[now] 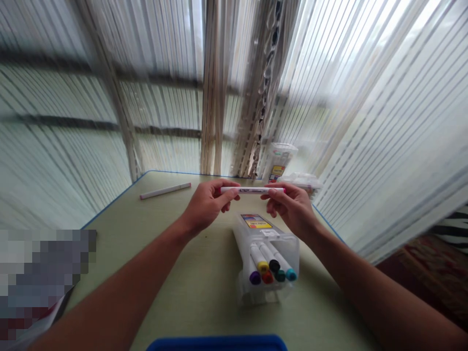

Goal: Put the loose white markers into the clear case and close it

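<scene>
A white marker pen (252, 190) with pink ends is held level above the table, stretched between both hands. My left hand (210, 202) pinches its left end with thumb and fingers. At the other end, my right hand (290, 202) grips it the same way. Below the hands lies a clear plastic marker case (239, 243) with a yellow label, its near end open. Several markers (268, 261) show there, with purple, yellow, orange, black, green and light blue ends. Another white marker (165, 191) with pink ends lies on the table, left of my left hand.
Two more clear plastic cases, one upright (281, 156) and one lying flat (303, 180), are at the back right of the pale green table (190, 302). Part of a blue object (217, 343) shows at the front edge. Sheer striped curtains (164, 97) hang behind.
</scene>
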The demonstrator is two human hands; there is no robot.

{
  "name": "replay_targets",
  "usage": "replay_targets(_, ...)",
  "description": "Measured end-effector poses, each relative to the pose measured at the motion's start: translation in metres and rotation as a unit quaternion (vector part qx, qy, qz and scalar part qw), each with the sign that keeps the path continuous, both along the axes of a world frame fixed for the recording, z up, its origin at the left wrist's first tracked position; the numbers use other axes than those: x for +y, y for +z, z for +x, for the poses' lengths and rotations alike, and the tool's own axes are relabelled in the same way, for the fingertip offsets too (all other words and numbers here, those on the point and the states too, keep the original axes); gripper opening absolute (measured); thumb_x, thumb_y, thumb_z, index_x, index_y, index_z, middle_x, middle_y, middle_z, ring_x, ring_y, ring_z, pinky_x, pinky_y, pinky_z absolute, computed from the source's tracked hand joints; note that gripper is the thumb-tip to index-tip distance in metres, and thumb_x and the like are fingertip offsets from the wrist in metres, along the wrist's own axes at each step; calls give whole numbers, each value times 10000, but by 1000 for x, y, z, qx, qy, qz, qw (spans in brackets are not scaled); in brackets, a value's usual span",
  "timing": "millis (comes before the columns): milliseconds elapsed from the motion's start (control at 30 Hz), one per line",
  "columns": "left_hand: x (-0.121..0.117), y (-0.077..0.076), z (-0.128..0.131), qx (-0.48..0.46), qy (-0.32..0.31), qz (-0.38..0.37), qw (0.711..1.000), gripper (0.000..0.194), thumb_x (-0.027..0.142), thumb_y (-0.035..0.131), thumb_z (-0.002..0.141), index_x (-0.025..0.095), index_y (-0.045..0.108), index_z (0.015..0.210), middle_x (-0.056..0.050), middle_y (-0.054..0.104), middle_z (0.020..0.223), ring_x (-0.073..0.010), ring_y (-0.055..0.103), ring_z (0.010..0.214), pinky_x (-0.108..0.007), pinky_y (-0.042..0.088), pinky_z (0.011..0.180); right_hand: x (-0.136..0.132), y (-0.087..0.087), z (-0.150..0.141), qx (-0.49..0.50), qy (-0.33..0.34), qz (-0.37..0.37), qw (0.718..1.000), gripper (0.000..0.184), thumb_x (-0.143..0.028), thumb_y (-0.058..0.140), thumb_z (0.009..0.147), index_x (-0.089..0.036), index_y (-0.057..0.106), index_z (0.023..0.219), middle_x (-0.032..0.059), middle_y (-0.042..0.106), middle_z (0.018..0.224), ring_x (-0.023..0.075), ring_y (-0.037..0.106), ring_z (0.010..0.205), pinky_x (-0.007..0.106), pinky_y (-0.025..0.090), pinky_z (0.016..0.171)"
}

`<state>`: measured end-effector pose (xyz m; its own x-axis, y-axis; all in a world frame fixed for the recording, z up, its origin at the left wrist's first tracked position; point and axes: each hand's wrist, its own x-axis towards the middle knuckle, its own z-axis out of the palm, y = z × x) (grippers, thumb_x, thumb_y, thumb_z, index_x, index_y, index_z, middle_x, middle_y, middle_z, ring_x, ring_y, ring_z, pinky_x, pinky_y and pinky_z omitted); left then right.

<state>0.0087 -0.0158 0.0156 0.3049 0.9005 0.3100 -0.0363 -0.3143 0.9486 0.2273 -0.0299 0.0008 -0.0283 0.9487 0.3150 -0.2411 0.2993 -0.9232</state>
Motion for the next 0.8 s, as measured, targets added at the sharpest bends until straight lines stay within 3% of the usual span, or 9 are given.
replay_targets(433, 2, 0, -1, -37, -16, -48, 998, 296, 297, 667, 829, 84, 708, 1030, -77, 709, 807, -84, 532, 516, -242, 426, 520, 1, 0, 0, 6, 1, -7, 1000, 216, -305, 828, 731, -155, 748, 865, 56, 742, 697, 115, 629, 442, 184, 445, 376)
replay_targets(800, 1, 1, -1, -8, -5, -14, 1000, 325, 331, 680, 824, 72, 705, 1019, -73, 700, 782, -83, 505, 520, -243, 420, 516, 1, -1, 0, 2, 1, -3, 1000, 203, -307, 820, 747, -162, 747, 868, 56, 746, 706, 114, 628, 444, 188, 445, 378)
